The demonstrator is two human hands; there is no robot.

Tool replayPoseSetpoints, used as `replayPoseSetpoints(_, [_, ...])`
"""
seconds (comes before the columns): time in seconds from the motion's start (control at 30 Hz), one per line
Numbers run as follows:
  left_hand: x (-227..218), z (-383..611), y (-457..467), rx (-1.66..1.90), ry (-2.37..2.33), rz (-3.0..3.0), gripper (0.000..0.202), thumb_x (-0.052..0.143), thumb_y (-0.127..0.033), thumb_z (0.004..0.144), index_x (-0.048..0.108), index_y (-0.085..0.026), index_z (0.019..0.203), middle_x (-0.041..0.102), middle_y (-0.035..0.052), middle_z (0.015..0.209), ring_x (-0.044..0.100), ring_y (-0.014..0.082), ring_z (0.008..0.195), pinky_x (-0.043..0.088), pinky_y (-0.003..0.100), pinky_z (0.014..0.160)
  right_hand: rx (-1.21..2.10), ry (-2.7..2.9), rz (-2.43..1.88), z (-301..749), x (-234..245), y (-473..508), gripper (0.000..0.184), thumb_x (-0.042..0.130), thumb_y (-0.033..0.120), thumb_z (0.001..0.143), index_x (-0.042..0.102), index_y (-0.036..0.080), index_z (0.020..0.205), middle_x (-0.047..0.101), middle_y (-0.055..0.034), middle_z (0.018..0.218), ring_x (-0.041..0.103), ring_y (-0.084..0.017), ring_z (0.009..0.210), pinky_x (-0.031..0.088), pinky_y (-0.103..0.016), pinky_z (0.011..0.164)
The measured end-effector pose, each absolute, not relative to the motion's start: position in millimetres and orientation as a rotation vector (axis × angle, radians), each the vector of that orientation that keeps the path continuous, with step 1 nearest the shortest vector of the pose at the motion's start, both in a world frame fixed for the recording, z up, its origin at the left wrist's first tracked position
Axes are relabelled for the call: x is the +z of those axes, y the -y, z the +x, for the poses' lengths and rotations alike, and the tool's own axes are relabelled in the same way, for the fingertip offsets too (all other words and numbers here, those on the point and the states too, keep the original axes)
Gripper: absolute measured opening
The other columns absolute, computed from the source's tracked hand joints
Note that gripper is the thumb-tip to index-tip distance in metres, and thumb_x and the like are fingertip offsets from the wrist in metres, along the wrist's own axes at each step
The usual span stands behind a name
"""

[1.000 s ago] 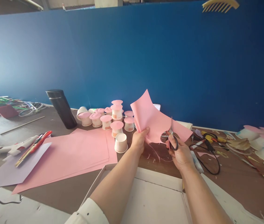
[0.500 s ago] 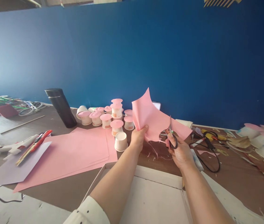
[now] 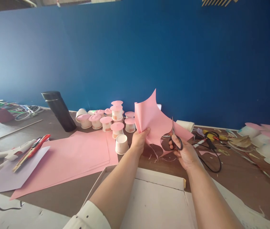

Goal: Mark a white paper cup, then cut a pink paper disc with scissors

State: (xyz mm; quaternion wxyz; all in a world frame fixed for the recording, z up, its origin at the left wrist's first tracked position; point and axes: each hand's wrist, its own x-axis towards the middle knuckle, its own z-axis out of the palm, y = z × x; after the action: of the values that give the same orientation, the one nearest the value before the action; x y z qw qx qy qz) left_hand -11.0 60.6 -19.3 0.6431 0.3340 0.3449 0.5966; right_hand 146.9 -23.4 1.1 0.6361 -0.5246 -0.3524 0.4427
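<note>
Pink paper [image 3: 152,119] in left fingers [image 3: 145,132]

The pink paper [image 3: 150,116] is up in the air, not lying flat. It has a tall, sharp point at the top and big round bites cut out of its edges. Its left side bends over in a soft fold, and a thinner part sticks out to the right. The scissors [image 3: 175,143] have black loops for handles and thin, shiny blades. They stand with tips up and loops down, at the paper's right part, beside a round cut.
</note>
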Motion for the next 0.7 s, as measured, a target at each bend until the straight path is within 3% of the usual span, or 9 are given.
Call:
replayPoseSetpoints(0.3, [-20.2,-11.5,-60.9,1.342,-0.785,0.745,0.048,0.085,-0.038,0.055,0.07,-0.011,0.092,0.072,0.0136,0.096,0.066,0.0255,0.088,0.05,0.04,0.088,1.004,0.792,-1.21,149.8,-1.1,22.3,0.043,0.08,0.053,0.062,0.07,0.017,0.082,0.057,-0.001,0.069,0.047,-0.008,0.055,0.017,-0.016,0.035])
replayPoseSetpoints(0.7, [-18.9,-11.2,-59.6,1.345,-0.739,0.725,0.046,0.084,-0.036,0.057,0.07,-0.01,0.092,0.072,0.0139,0.096,0.067,0.0239,0.086,0.052,0.038,0.086,1.001,0.785,-1.184,146.1,3.5,25.0,0.048,0.081,0.05,0.059,0.073,0.018,0.093,0.055,0.0003,0.067,0.046,-0.008,0.052,0.016,-0.017,0.035])
